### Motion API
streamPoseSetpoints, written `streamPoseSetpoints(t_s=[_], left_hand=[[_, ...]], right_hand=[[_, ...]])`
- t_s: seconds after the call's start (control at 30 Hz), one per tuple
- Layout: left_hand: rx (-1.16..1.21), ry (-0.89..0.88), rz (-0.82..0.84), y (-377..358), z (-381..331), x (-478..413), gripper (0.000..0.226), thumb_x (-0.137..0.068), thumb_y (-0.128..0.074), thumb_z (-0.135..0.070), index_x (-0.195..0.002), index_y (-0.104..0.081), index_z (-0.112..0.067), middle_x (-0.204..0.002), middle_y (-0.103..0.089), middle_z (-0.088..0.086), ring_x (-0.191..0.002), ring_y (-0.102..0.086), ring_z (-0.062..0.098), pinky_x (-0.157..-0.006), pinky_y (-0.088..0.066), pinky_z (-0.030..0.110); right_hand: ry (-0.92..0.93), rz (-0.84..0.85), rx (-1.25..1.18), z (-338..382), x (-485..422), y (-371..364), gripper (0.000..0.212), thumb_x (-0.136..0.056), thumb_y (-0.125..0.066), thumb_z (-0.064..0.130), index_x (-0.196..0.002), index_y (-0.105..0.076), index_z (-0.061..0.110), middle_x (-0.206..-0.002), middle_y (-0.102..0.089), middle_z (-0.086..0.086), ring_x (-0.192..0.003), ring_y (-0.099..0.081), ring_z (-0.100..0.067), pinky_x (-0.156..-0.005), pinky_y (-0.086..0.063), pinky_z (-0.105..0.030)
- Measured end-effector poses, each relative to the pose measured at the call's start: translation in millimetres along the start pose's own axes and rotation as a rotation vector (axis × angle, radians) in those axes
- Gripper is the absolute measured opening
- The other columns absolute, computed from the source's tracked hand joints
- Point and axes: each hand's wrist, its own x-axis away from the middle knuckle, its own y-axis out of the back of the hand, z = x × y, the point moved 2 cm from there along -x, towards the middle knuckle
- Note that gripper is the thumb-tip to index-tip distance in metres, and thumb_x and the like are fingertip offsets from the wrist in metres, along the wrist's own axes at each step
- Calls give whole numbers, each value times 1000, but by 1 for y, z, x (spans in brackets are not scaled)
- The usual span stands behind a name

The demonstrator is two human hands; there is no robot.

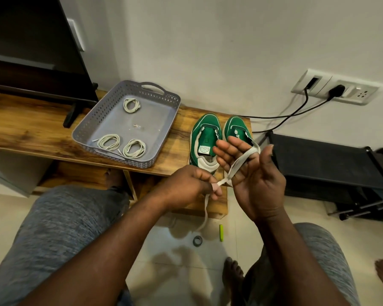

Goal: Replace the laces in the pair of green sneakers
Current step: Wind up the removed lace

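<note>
Hands working a white flat lace in front of the green sneakers

The left hand (186, 186) is pinching the white flat lace (237, 164) between curled fingertips, while the right hand (252, 173), fingers straight and spread, is carrying a loop of it; the loose end is hanging toward the floor. Just beyond, the green sneakers (205, 140) are sitting side by side on the tabletop (31, 129), beside a grey tray (128, 160) holding three coiled laces (108, 141).

We have bare tabletop (27, 129) left of the grey tray (128, 115), and a narrow strip between tray and green sneakers (205, 133). The lace (243, 160) stretched between our left hand (186, 184) and right hand (257, 180) bars the near approach; cables (272, 117) trail behind the sneakers.
</note>
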Motion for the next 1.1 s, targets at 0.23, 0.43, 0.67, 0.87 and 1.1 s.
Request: streamPoseSetpoints(t_s=[0.23, 0.43, 0.67, 0.87, 1.1], left_hand=[[359, -6, -88, 15, -11, 7, 32, -100, -51, -6, -83, -78, -4, -76, -73, 12, -72, -68, 18, -70, -53, 28], [790, 101, -281, 25, -8, 3, 34, -96, -51, -13, -75, -77, -8, -66, -67, 6, -60, -62, 16, -55, -44, 24], [750, 236, -393, 30, 1, -3, 26, -104, -54, -18, -95, -77, -10, -74, -73, -2, -52, -57, 7, -45, -41, 18], [149, 317, -484, 35, 1, -2, 19, -96, -65, -16, -80, -73, -10, -67, -65, 4, -53, -52, 20, -50, -41, 27], [-81, -12, -159, 22, 1, 1, 30, -96, -66, -8, -105, -79, -33, -104, -78, -9, -102, -74, 14, -95, -60, 46]], right_hand=[[-165, -23, 462, -13, 2, 9, 66, -107, -28, 54, -134, -61, 3, -127, -71, -20, -123, -66, -36, -108, -50, -49], [-416, 165, 966, -35, 13, 1, 28, -108, -55, 24, -107, -69, -1, -90, -79, -8, -75, -73, -19, -71, -53, -27], [-490, 292, 570, -36, 19, -17, 41, -109, -49, 33, -94, -75, 6, -60, -61, -14, -38, -41, -14, -42, -34, -19], [-435, 366, 364, -31, 23, -18, 37, -105, -50, 30, -94, -77, 8, -51, -50, -7, -34, -33, -7, -41, -14, -37], [-397, 301, 142, -28, 18, -17, 40, -105, -47, 29, -93, -73, 1, -47, -44, -4, -32, -27, -6, -41, -19, -23]])
